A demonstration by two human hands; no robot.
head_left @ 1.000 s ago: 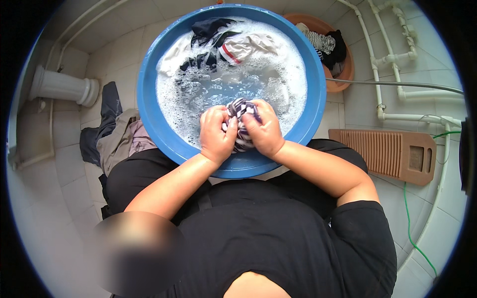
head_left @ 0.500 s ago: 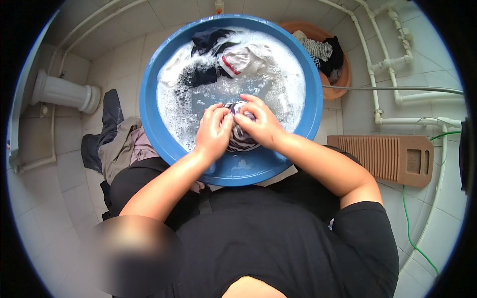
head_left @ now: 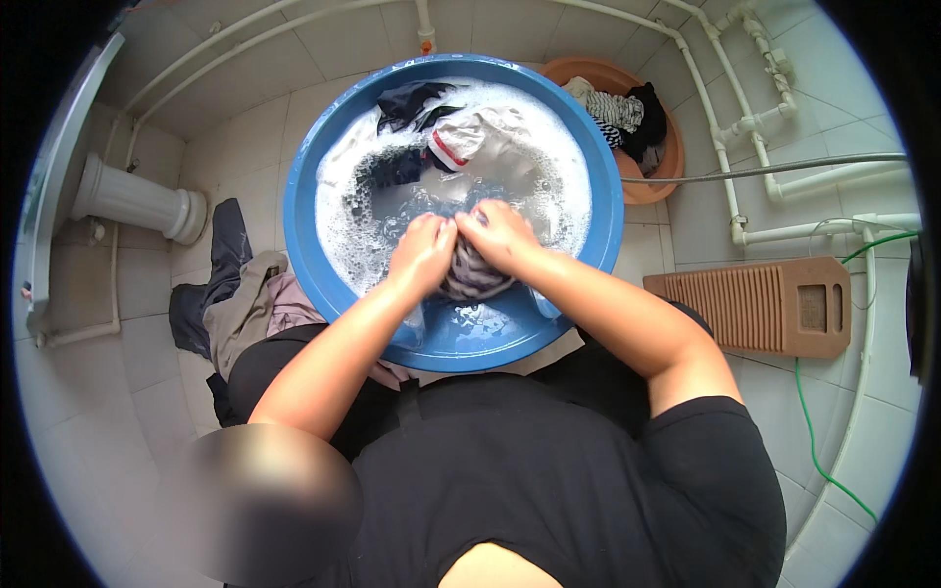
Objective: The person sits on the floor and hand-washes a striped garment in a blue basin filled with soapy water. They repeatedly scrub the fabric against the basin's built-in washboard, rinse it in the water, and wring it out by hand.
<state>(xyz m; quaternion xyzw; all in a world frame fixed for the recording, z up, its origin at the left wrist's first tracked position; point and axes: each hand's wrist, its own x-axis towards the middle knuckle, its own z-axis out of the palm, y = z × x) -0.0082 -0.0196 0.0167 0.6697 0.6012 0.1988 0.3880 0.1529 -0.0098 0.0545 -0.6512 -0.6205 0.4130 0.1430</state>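
Striped cloth in both hands, near side of tub

Cloth [head_left: 477, 277]: dark and pale stripes, bunched up, inside the tub [head_left: 297, 211] at the near part of its wash water, close to the near wall. Left hand [head_left: 421, 252] curled on its left side, right hand [head_left: 500, 235] curled over its right; both gripping it, thumbs almost meeting on top. Fingertips partly hidden, so exact finger placement can't be told.

Tub: blue, round, cloudy water, thick suds [head_left: 355, 260] around the sides, more open water toward the middle. Far part of tub also has a dark garment [head_left: 412, 106] and a pale one [head_left: 480, 132] with a red band, both partly out of the water. Near inner wall of tub is wet.

Basin [head_left: 659, 192]: orange, beyond the tub on its right. Holds a black piece [head_left: 649, 116] and black-and-white striped fabric [head_left: 618, 106], heaped.

Right of tub: brown washboard [head_left: 725, 309], ribbed, on the tiles. Left of tub: clothes pile on the floor, dark [head_left: 230, 245], beige [head_left: 240, 306] and pink [head_left: 291, 304] pieces overlapping.
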